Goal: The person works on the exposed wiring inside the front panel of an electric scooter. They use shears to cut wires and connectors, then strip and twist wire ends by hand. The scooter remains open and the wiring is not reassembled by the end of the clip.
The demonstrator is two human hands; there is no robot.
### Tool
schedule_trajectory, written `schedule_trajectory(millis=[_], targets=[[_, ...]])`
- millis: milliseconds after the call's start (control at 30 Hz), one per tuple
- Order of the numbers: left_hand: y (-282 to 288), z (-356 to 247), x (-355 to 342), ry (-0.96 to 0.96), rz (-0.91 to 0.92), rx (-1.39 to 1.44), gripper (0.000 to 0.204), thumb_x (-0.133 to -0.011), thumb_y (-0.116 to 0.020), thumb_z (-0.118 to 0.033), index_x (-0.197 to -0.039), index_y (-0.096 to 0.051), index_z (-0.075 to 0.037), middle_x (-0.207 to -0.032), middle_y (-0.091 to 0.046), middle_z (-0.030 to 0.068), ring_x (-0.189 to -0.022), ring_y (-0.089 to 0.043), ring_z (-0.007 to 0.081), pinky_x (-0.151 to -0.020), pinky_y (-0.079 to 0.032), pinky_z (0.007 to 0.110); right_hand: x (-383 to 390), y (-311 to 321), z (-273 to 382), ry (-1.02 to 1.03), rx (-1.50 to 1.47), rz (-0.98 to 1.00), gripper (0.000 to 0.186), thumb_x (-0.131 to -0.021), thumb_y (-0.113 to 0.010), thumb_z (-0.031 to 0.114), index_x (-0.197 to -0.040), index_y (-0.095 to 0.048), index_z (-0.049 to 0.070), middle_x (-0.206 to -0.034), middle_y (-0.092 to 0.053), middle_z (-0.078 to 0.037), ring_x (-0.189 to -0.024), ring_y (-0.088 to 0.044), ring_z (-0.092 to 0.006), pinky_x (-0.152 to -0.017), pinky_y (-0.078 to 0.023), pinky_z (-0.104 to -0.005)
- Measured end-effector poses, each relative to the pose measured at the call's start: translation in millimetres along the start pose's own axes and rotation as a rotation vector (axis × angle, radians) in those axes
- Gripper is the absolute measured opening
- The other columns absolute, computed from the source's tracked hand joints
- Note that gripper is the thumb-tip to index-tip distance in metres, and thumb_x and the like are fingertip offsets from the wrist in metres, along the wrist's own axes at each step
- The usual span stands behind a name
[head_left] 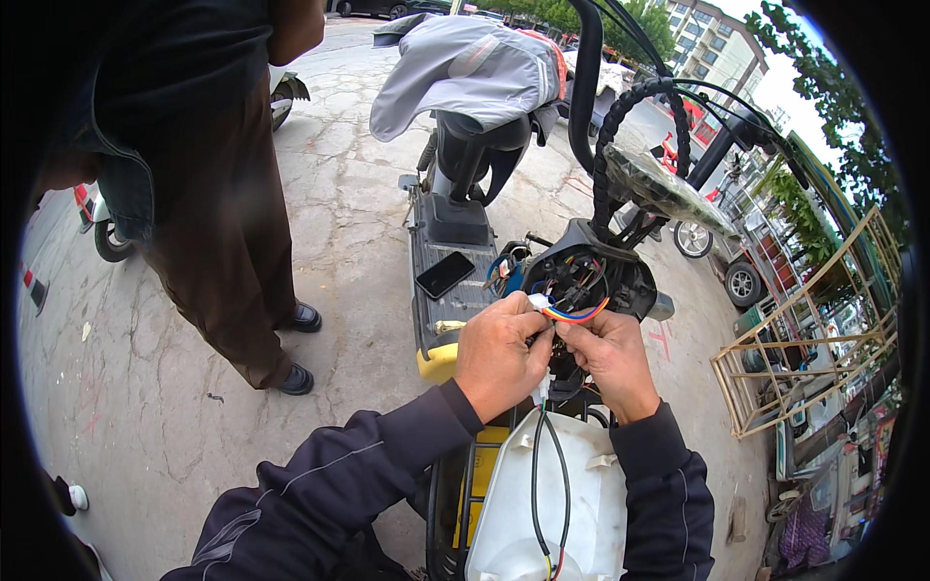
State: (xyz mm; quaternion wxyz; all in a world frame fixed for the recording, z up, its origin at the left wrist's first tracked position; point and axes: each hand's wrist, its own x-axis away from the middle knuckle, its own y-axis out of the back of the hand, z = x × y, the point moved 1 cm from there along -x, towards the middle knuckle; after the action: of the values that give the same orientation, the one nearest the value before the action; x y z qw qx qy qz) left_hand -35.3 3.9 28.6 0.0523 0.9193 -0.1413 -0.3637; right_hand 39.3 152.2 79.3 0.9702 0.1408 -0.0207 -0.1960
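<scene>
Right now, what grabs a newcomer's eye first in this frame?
At centre, the left hand and right hand pinch a bundle of coloured wires coming out of the scooter's opened black housing. Just behind, a dark phone lies on the footboard. At upper left, a person in brown trousers stands on the cracked pavement.

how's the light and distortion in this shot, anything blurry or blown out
Head view: soft, even daylight with only faint shadows; sky at the top right is blown out white; fisheye bends the yellow metal rack and leaves a black rim; left hand, right hand and coloured wires look sharp.
</scene>
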Motion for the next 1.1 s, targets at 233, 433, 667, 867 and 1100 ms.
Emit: schedule_trajectory(millis=[233,433,667,867,1100], targets=[[-1.6,-2.0,0.1,-0.008,-0.036,0.01,0.01,-0.083,-0.074,-0.006,-0.092,-0.079,-0.006,-0.075,-0.061,0.0118,-0.068,-0.062,0.0302,-0.062,-0.049,0.04,-0.4,0.2,-0.1,0.005,0.014,-0.003,0.017,-0.092,-0.074,0.014,-0.093,-0.076,-0.003,-0.071,-0.064,0.001,-0.058,-0.051,-0.005,-0.051,-0.039,-0.024],[-2.0,-1.4,0.9,-0.028,-0.041,-0.004,0.009,-0.083,-0.074,-0.005,-0.091,-0.079,-0.006,-0.075,-0.06,0.012,-0.067,-0.062,0.0303,-0.062,-0.048,0.04,0.7,0.0,0.6,0.005,0.016,-0.006,0.017,-0.092,-0.075,0.015,-0.092,-0.076,-0.003,-0.071,-0.064,0.001,-0.058,-0.051,-0.0047,-0.052,-0.039,-0.0237],[-0.5,-3.2,2.1,-0.071,-0.048,-0.031,0.011,-0.081,-0.075,-0.004,-0.091,-0.077,-0.006,-0.074,-0.059,0.012,-0.072,-0.061,0.0315,-0.065,-0.048,0.042,2.2,1.8,3.3,-0.004,-0.055,-0.041,0.014,-0.095,-0.074,0.012,-0.097,-0.075,-0.001,-0.077,-0.066,0.002,-0.062,-0.051,-0.0037,-0.055,-0.038,-0.0222],[0.7,-4.0,3.2,-0.085,-0.025,-0.055,0.01,-0.08,-0.075,-0.004,-0.089,-0.076,-0.006,-0.078,-0.06,0.0121,-0.076,-0.061,0.033,-0.067,-0.048,0.043,2.4,0.0,2.4,0.026,-0.09,-0.051,0.013,-0.095,-0.074,0.012,-0.097,-0.075,-0.001,-0.079,-0.065,0.003,-0.064,-0.05,-0.0023,-0.055,-0.036,-0.0216],[-0.1,-2.7,3.1,-0.131,-0.018,-0.069,0.008,-0.08,-0.075,-0.004,-0.088,-0.075,-0.006,-0.08,-0.061,0.0117,-0.078,-0.062,0.0336,-0.068,-0.048,0.044,1.6,0.5,-0.6,0.014,-0.095,-0.079,0.014,-0.094,-0.075,0.012,-0.096,-0.074,-0.001,-0.078,-0.065,0.002,-0.063,-0.049,-0.0027,-0.055,-0.036,-0.0218]])
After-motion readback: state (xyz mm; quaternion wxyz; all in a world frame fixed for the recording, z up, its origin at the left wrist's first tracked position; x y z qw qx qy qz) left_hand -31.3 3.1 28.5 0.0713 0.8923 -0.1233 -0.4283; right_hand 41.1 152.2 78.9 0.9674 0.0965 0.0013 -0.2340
